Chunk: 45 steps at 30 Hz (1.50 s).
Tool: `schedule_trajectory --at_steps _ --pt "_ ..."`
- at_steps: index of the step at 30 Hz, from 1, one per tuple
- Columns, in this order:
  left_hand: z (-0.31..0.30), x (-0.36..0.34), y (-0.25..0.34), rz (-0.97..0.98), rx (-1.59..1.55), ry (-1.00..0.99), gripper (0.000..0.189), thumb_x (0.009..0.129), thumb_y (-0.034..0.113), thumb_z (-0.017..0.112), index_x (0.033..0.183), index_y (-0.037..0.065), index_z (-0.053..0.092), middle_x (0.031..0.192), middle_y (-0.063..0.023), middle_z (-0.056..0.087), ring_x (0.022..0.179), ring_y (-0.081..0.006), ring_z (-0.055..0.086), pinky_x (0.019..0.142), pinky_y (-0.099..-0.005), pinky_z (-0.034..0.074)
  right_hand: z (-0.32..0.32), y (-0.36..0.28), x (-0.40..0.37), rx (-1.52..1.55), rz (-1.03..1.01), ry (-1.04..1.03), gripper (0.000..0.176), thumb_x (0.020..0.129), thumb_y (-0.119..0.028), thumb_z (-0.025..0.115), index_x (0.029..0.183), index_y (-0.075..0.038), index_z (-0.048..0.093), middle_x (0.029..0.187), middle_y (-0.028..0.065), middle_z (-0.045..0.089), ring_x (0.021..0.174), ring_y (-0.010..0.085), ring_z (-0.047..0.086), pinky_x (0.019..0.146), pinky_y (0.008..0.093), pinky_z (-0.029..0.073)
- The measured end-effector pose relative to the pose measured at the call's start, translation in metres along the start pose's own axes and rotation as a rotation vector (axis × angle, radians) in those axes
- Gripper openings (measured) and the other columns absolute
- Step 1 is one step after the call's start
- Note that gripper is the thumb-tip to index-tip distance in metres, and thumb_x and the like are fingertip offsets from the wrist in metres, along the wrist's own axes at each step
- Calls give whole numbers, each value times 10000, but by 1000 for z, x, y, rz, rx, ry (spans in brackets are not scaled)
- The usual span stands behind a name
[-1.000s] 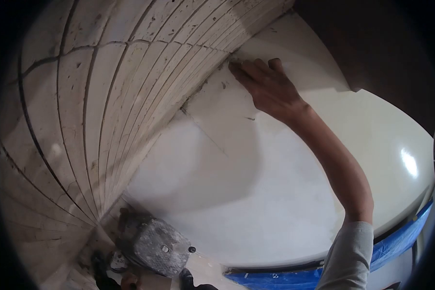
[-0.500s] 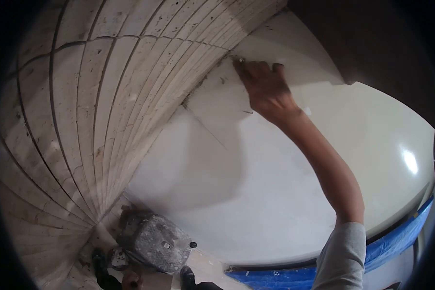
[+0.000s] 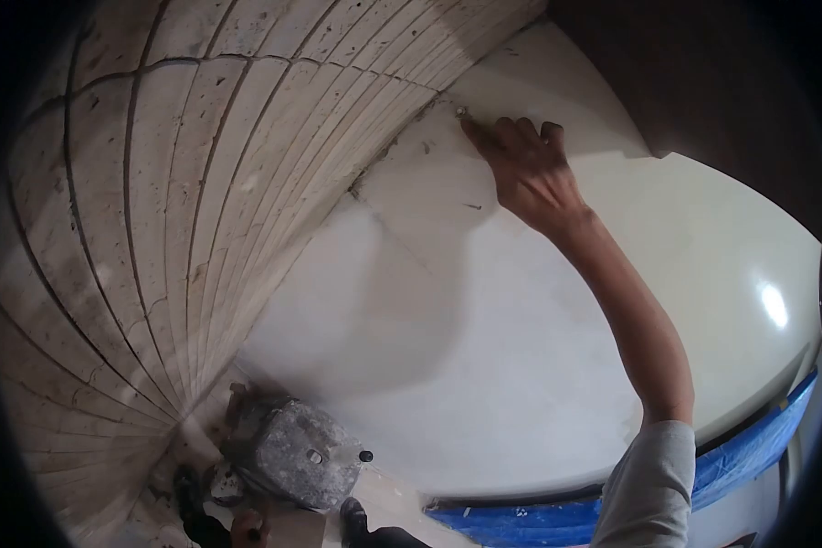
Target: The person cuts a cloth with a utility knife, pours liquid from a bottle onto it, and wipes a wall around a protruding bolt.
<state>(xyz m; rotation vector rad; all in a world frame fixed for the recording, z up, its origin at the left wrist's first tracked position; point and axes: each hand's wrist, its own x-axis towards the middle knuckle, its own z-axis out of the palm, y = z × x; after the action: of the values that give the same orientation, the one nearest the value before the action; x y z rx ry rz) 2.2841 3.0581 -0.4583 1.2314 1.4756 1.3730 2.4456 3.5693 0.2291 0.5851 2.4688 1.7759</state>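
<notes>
My right hand point(image 3: 534, 178) is raised to the pale wall point(image 3: 539, 329), close to its seam with the grooved stone-like cladding point(image 3: 237, 119). Its fingers are curled, with the index finger and thumb toward the wall. A small whitish bit shows at the fingertip, and what the fingers hold is too shaded to name. Low in the picture, my left hand point(image 3: 247, 527) is partly cut off by the frame edge. It appears closed around something dark that I cannot make out. A flat tan surface point(image 3: 297, 528) lies beside it.
A grey, plaster-stained stool or box point(image 3: 310, 452) stands on the floor by the corner. My shoes point(image 3: 354, 521) are near it. Blue plastic sheeting point(image 3: 521, 525) runs along the wall's lower edge. A dark brown panel point(image 3: 703, 73) borders the wall at the upper right.
My right hand has shifted slightly right along the wall, away from the cladding seam. The view has turned a little. My left hand stays low, near the stool or box.
</notes>
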Motion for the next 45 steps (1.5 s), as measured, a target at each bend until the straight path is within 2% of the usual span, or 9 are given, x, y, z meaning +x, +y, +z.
schedule_trajectory --at_steps 19,22,25,28,31,34,37,43,45 --pt "9 2 -5 68 86 35 283 788 89 896 991 55 702 1041 -165 748 1041 -392 713 912 -474 572 12 5 33 3 -49 -123 505 897 -101 620 1343 -300 749 1194 30 662 1127 227 604 951 491 431" --pt "1 4 3 -108 177 -149 197 990 168 812 1074 3 746 1244 -161 722 1238 -359 665 1046 -464 551 6 37 19 -35 -93 -34 495 896 -108 626 1325 -320 753 1181 18 663 1116 223 610 934 495 450" --pt "0 -6 -26 -332 31 -280 218 990 173 814 1093 -7 747 1258 -160 735 1078 -303 706 928 -421 586 1 65 15 -128 -65 42 497 894 -108 629 1321 -332 751 1205 13 664 1106 226 621 927 472 485" --pt "6 9 -10 254 197 32 207 989 151 810 1095 -16 747 1209 -163 755 771 -229 652 689 -350 560 -1 73 25 -108 -50 106 438 868 -73 662 1221 -295 793 1166 -10 705 1055 218 664 879 381 553" --pt "3 7 2 -77 118 -147 191 998 134 790 1106 -18 751 1186 -184 758 780 -235 653 688 -358 560 0 64 38 235 -17 238 367 829 -41 701 1113 -243 816 1073 -20 745 1021 213 704 860 355 586" --pt "5 1 -9 -325 115 -245 192 1010 151 769 1127 -1 761 1234 -203 744 1088 -334 697 934 -452 584 -9 61 53 217 -103 140 326 807 -21 718 1053 -212 815 1042 -15 769 1015 215 726 876 328 598" --pt "7 0 -10 -223 155 -191 234 1013 188 767 1157 2 764 1282 -217 729 1300 -410 616 1104 -519 509 6 55 64 349 -101 215 342 798 3 710 1043 -209 818 1020 -12 769 1035 213 729 872 325 599" --pt "7 10 -2 -260 147 -237 292 1016 230 768 1202 5 766 1295 -212 726 1337 -423 593 1128 -525 490 21 39 75 220 -160 122 400 804 6 694 1081 -247 831 1167 -10 739 1220 249 662 1069 438 481" --pt "10 10 -7 -99 191 -181 287 1015 226 771 1201 7 766 1278 -208 732 1197 -387 661 1047 -494 539 19 38 68 207 -88 92 410 804 4 694 1090 -257 830 1208 -6 725 1276 259 630 1102 471 431"
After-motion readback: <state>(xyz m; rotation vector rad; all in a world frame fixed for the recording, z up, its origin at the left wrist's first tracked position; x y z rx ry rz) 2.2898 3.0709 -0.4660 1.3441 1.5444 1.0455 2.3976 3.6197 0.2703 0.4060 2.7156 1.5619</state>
